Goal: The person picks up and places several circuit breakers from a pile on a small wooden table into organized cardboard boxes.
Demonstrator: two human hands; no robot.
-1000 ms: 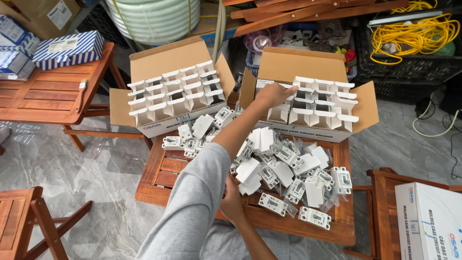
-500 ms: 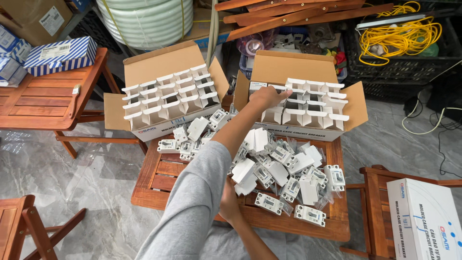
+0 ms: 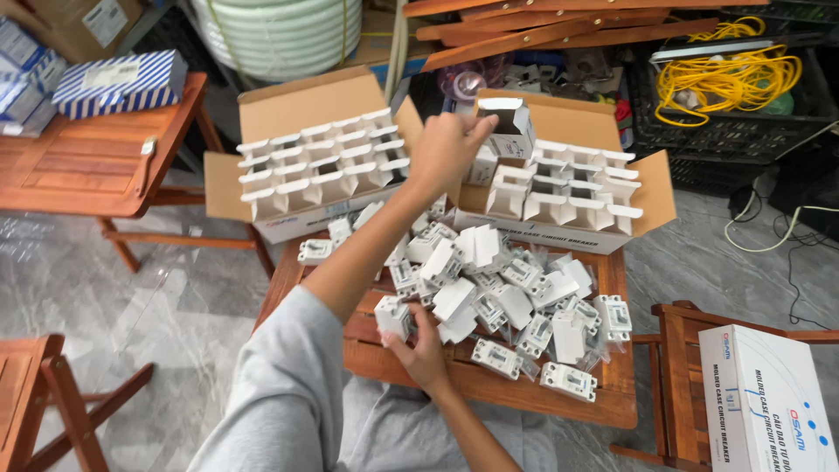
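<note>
My left hand fingers pinch 1 small white carton above the right cardboard box; right hand grips a breaker. I'd keep the carton upright.

Storeroom or workshop, stacked cartons, coiled hose, yellow cable, marble floor

The floor is pale, glossy marble-like tile that catches soft daylight. Slatted wooden furniture stands about — a side table at the left, a stool at the lower left, a chair at the right. Behind lie a coiled white hose, stacked planks and a black crate.
</note>
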